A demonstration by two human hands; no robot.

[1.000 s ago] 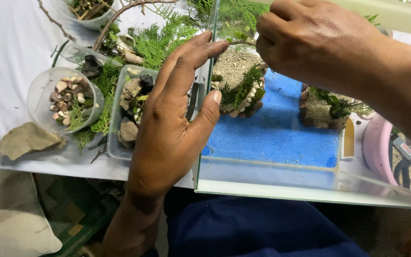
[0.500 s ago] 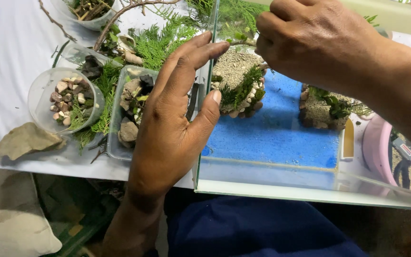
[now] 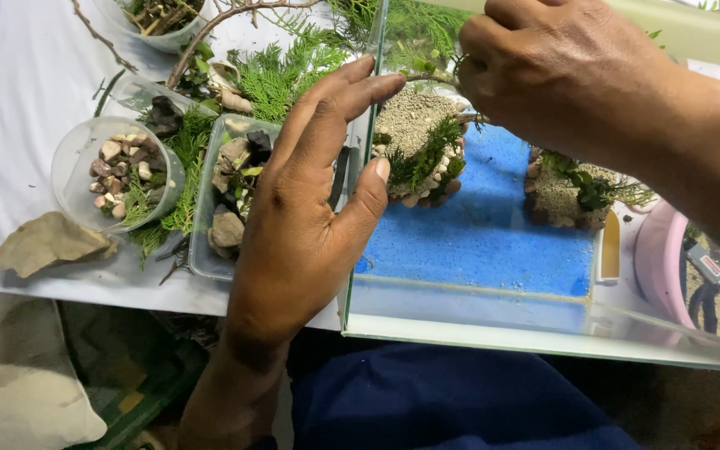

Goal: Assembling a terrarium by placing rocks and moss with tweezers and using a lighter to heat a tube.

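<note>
A person's left hand lies flat and unclenched against the glass tank's side wall, steadying it. Their right hand, inside above blue sand, pinches a thin twig; it is best lowered slowly, clear of the pebble mound.

A small red-and-white label lies inside the pink tub.

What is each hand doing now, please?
Left hand: open, flat against the glass tank wall.
Right hand: closed, pinching a thin twig.
</note>
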